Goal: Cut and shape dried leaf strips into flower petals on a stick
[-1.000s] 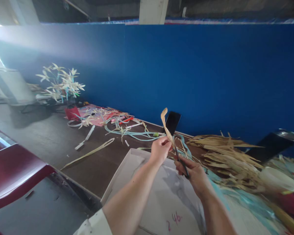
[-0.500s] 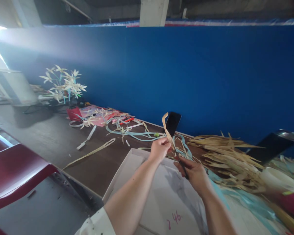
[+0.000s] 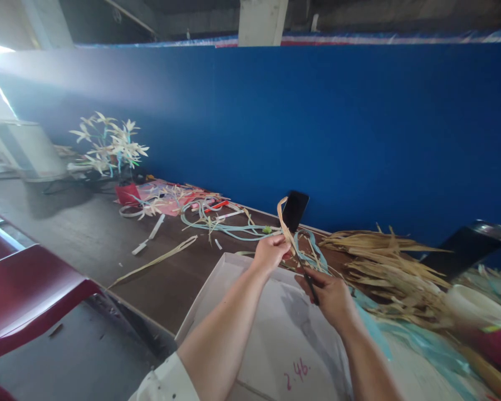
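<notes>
Between the closed fingers of my left hand (image 3: 271,253) is a strip of dry, straw-coloured husk (image 3: 284,220), its curled tip pointing up. My right hand (image 3: 328,295) grips a slim dark tool (image 3: 308,281), whose narrow end meets the lower part of the strip. Whether the tool is scissors or a blade cannot be made out. Both hands are above the far edge of a white box lid (image 3: 271,334) with purple handwriting. Just behind the strip, a black phone (image 3: 297,209) leans against the blue partition.
On the right lie dried husks (image 3: 392,278) and a white bowl (image 3: 476,306). Pale blue cords (image 3: 229,228) and pens cross the table's middle. A handmade white flower plant (image 3: 114,145) in a red pot stands at left. A red chair (image 3: 29,295) is at near left.
The husk strip's tip has dipped slightly, and both hands have shifted a little left. The right hand's grip on the dark tool and the left hand's hold on the strip are unchanged.
</notes>
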Demonstrator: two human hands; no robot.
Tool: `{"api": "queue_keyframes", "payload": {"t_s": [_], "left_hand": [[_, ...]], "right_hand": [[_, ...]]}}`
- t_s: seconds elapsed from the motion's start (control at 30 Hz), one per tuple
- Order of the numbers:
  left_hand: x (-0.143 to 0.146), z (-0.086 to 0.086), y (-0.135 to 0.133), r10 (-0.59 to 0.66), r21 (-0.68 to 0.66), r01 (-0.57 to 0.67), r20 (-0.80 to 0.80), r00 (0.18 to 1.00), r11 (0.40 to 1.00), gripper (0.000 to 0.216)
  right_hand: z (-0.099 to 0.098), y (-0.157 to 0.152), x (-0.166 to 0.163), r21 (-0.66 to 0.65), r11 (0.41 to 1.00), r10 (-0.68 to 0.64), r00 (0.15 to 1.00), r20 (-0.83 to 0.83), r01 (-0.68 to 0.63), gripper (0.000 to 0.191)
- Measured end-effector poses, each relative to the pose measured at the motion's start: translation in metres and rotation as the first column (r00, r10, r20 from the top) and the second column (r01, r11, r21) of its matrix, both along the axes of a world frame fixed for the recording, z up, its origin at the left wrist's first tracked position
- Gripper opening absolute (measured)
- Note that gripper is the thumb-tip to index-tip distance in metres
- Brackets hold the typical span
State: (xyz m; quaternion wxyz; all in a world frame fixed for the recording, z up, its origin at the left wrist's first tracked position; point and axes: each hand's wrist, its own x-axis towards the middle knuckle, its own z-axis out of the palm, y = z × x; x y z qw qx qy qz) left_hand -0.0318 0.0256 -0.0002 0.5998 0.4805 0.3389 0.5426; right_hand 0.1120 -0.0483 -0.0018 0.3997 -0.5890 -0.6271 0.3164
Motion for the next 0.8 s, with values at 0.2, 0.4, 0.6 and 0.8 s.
{"api": "queue_keyframes", "payload": {"t_s": [0.2, 0.4, 0.6, 0.8], "left_hand": [[0.0, 0.001, 0.0, 0.0, -0.033, 0.001, 0.01, 1.0, 0.999, 0.021], [0.002, 0.01, -0.01, -0.088, -0.015, 0.088, -0.051, 0.995, 0.996, 0.027], [0.005, 0.01, -0.011, -0.081, -0.009, 0.08, -0.049, 0.996, 0.997, 0.026], [0.005, 0.009, -0.01, -0.087, -0.015, 0.087, -0.01, 0.996, 0.996, 0.021]], "right_hand": [[0.001, 0.0, -0.003, -0.06, 0.998, -0.009, 0.996, -0.09, 0.004, 0.041], [0.002, 0.0, -0.003, -0.073, 0.997, -0.028, 0.987, -0.155, 0.017, 0.044], [0.004, -0.001, -0.005, -0.082, 0.996, -0.054, 0.981, -0.185, 0.039, 0.045], [0.007, -0.003, -0.006, -0.042, 0.998, -0.04, 0.991, -0.13, 0.035, 0.042]]}}
